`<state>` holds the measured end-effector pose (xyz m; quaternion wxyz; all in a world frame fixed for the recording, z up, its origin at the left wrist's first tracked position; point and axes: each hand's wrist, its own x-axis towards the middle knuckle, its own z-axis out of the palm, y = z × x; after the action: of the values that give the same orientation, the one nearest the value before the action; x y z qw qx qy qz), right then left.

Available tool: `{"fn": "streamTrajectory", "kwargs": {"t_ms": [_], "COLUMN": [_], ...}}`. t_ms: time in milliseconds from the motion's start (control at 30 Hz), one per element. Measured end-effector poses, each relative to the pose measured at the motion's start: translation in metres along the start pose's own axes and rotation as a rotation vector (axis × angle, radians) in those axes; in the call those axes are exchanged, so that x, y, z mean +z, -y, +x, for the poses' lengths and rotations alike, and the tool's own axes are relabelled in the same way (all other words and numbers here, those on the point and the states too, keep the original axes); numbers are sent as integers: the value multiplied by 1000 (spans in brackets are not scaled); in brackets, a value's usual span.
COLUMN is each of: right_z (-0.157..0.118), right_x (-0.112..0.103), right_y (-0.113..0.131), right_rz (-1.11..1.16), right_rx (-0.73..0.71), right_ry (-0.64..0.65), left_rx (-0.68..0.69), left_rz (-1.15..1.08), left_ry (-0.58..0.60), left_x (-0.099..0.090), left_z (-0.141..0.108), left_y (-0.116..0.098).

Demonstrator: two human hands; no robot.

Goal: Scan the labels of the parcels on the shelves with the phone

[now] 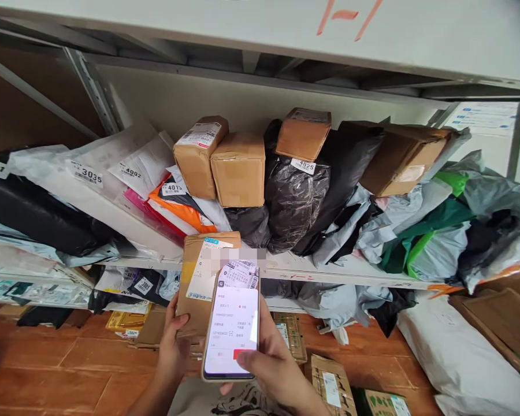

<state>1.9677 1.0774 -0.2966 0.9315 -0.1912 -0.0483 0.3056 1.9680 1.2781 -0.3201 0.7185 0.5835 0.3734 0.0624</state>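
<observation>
My left hand (pixel 177 335) grips a brown cardboard box (pixel 191 318) by its lower left side, thumb on the front. A white shipping label (pixel 201 274) is stuck on the box's face. In front of the box, my right hand (pixel 273 352) holds a smartphone (pixel 229 329) upright, with its fingers wrapped behind it. The lit screen shows a label picture at the top and a form below. My right thumb rests at a red button near the screen's bottom. The phone covers the box's right part.
Behind my hands, a white shelf (pixel 286 267) carries boxes (pixel 237 167), a black wrapped parcel (pixel 299 202) and several numbered poly mailers. More parcels lie on the lower shelf. Cardboard boxes (pixel 329 381) and a big white sack (pixel 450 346) are on the wooden floor. An upper shelf edge (pixel 260 34) runs overhead.
</observation>
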Motion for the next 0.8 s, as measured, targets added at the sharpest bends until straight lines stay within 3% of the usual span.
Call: {"fn": "streamTrajectory", "kwargs": {"t_ms": [233, 467, 600, 800], "right_z": [-9, -24, -33, -38], "right_x": [-12, -32, -40, -40], "right_y": [5, 4, 13, 17], "right_rz": [-49, 124, 124, 113], "right_rx": [-87, -201, -313, -421], "right_ry": [-114, -484, -671, -797], "left_rx": [-15, -108, -49, -119], "left_rz": [1, -47, -10, 40], "left_ry": [-11, -18, -1, 59], "left_x": [4, -7, -18, -12], "left_z": [-2, -11, -10, 6], "left_y": [-3, -12, -20, -19]}}
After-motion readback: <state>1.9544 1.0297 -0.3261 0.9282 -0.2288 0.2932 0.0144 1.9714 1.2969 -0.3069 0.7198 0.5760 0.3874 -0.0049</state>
